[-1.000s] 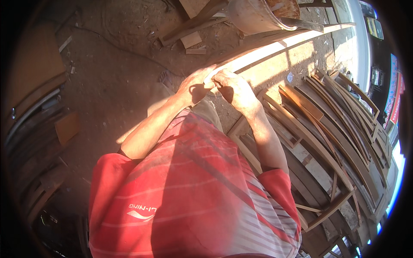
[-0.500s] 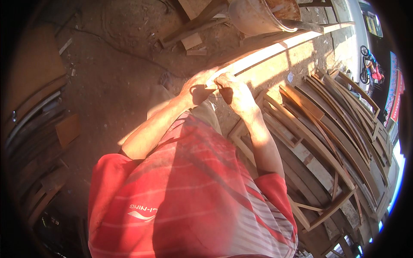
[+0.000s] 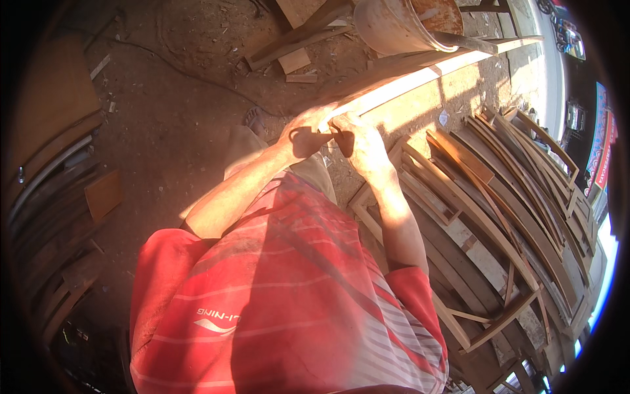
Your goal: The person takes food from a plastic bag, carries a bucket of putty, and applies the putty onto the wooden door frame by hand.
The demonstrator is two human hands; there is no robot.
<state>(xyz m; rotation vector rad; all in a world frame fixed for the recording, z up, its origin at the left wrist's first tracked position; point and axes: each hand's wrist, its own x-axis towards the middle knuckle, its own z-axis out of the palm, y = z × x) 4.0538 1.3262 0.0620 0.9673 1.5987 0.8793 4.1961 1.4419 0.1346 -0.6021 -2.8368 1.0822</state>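
Note:
A long wooden board [image 3: 420, 77] stretches from my hands to the upper right, its narrow edge brightly sunlit. My left hand [image 3: 304, 135] is closed at its near end, on the left side. Right beside it, my right hand [image 3: 357, 143] is closed over the same end, with the fingers bent. The two hands nearly touch, thumbs toward each other. Shadow and glare hide the fingertips, so any small thing between them cannot be made out.
A whitish bucket [image 3: 394, 29] stands beyond the board, near wood offcuts [image 3: 294, 61]. Many wooden frames and strips [image 3: 485, 217] are stacked at the right. More panels [image 3: 52, 111] lie at the left. A cable [image 3: 190, 75] crosses the dirt floor.
Both hands stay at the board's near end, with almost no shift. In the background at the right, a person in red with a blue two-wheeler has gone from where they were.

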